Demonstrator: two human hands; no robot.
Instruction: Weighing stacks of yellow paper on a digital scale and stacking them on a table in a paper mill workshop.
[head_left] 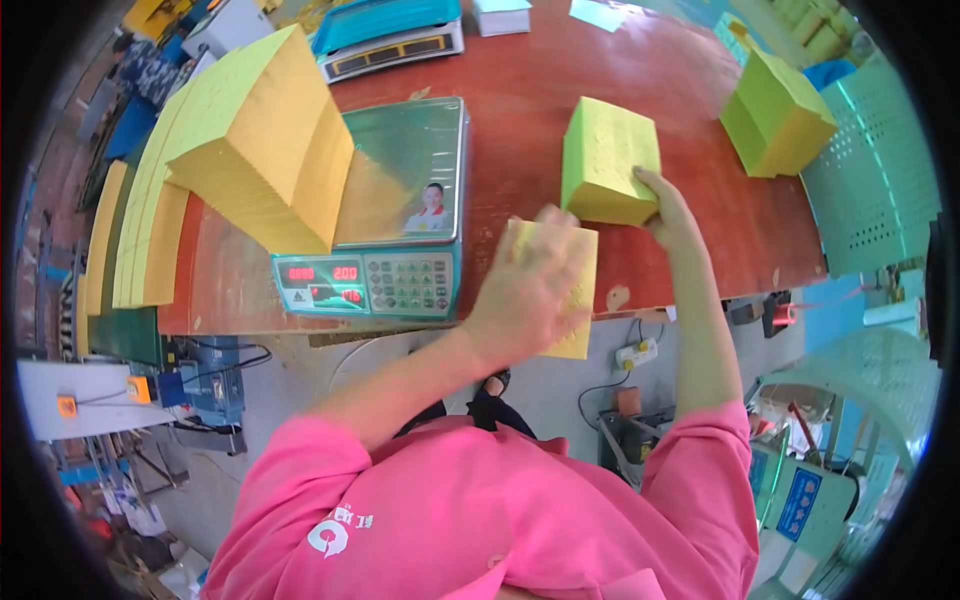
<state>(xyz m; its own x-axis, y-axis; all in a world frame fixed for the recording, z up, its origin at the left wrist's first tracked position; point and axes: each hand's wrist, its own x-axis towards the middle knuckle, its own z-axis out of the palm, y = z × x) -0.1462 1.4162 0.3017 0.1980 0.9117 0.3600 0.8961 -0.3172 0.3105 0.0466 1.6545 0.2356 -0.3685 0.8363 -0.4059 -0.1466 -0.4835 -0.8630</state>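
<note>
My left hand (528,285) grips a thin bundle of yellow paper sheets (578,300) over the front edge of the red-brown table (520,110); the hand is blurred. My right hand (668,212) rests against the right side of a block of yellow-green paper (605,160) standing on the table, fingers on its lower corner. A tall stack of yellow paper (262,150) sits on the pan of an electronic scale (400,215) to the left, its red display lit.
Another yellow-green paper stack (775,115) lies at the table's far right beside a green perforated panel (870,165). Yellow sheets (145,230) are stacked at the left. A second scale (390,35) stands at the back. Cables and a power strip (640,352) lie on the floor.
</note>
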